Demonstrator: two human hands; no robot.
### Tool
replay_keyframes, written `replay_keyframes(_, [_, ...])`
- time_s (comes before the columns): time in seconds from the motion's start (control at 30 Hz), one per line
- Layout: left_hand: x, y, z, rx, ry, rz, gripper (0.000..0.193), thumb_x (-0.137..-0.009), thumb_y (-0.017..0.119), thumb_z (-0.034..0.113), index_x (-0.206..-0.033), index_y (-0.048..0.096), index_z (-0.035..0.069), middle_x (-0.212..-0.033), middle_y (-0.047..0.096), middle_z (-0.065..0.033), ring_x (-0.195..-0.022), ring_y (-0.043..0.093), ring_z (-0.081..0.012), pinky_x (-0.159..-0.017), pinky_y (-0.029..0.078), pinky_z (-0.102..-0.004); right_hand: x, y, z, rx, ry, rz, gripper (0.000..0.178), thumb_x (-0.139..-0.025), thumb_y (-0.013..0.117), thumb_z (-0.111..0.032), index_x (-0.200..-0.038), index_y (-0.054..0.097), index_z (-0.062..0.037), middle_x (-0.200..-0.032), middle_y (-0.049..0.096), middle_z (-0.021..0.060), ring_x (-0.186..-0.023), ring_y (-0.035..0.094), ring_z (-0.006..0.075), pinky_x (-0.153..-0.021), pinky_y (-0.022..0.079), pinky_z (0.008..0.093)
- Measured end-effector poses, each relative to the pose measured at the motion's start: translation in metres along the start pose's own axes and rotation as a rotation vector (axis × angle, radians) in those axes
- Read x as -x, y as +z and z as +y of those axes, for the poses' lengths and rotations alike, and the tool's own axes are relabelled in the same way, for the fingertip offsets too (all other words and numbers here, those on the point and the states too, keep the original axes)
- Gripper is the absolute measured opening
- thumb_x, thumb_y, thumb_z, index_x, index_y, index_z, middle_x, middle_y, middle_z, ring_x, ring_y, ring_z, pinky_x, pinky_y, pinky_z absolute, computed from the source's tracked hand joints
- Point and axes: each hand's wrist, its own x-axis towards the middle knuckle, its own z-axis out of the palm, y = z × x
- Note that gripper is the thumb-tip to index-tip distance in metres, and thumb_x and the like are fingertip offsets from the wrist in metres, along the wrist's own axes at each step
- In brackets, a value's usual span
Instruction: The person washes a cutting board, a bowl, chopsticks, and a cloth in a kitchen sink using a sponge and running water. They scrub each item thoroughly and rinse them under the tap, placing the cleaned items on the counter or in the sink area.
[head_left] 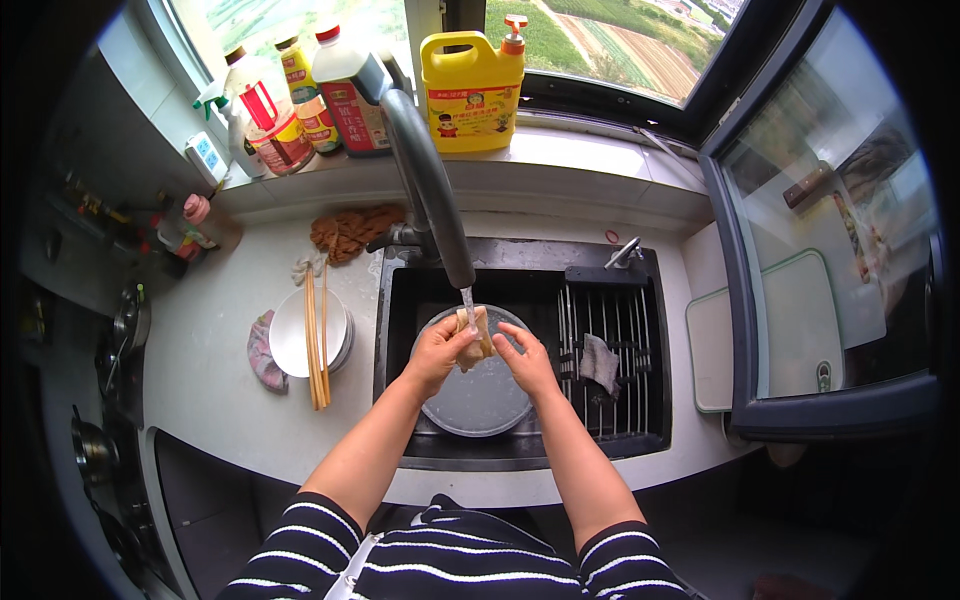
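Under the running tap (440, 200), my left hand (434, 354) pinches a tan, folded cloth (473, 350). Water falls onto the cloth's upper part. Close beside it on the right is my right hand (527, 362), its fingers spread and apart from the cloth. Both hands are above a round grey basin (480, 405) standing in the black sink (405, 285); the basin looks wet inside. The far part of the basin is partly hidden by the hands and cloth.
On the left counter, chopsticks (313, 340) lie across stacked white bowls (288, 335), with a pinkish rag (266, 365) beside them. A grey cloth (600, 365) hangs on the drying rack (635, 330). Bottles and a yellow jug (470, 95) line the sill. An open window pane (830, 250) juts in at right.
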Motion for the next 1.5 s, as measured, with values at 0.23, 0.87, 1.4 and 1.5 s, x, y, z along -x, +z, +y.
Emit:
replay_keyframes(0.23, [0.003,0.008,0.014,-0.003,-0.054,0.048,0.026,-0.095,0.054,0.023,-0.113,0.058,0.004,-0.095,0.062,-0.0024,-0.082,0.059,-0.0098,-0.072,0.049,-0.0244,-0.009,0.008,-0.048,-0.407,0.308,-0.331,0.023,-0.085,0.07,-0.021,-0.092,0.069,0.001,-0.081,0.066,0.0021,-0.076,0.057,0.0068,-0.069,0.044,0.022])
replay_keyframes(0.87, [0.005,-0.004,0.03,0.056,-0.063,0.03,0.029,-0.097,0.052,0.028,-0.115,0.057,0.006,-0.1,0.061,-0.0039,-0.086,0.061,-0.013,-0.074,0.053,-0.028,-0.001,0.002,-0.032,-0.47,0.506,-0.473,0.021,-0.075,0.056,-0.007,-0.093,0.064,-0.0005,-0.083,0.064,0.0033,-0.075,0.058,0.011,-0.072,0.045,0.0224])
replay_keyframes(1.4, [0.006,-0.002,0.029,0.101,0.111,0.174,0.025,-0.097,0.052,0.022,-0.112,0.061,0.004,-0.095,0.063,0.0005,-0.083,0.059,-0.0075,-0.074,0.048,-0.0236,0.017,-0.011,-0.014,-0.288,0.486,-0.532,0.027,-0.079,0.074,-0.024,-0.091,0.069,-0.0007,-0.077,0.064,-0.0002,-0.068,0.056,0.0068,-0.063,0.044,0.023])
replay_keyframes(1.5, [0.007,-0.01,0.032,0.047,0.153,0.178,0.027,-0.097,0.051,0.021,-0.116,0.059,0.003,-0.098,0.063,-0.0003,-0.086,0.059,-0.0082,-0.077,0.048,-0.0241,0.023,-0.021,-0.005,-0.282,0.478,-0.506,0.025,-0.081,0.073,-0.021,-0.093,0.069,0.0,-0.078,0.065,-0.0001,-0.071,0.056,0.007,-0.069,0.045,0.0226])
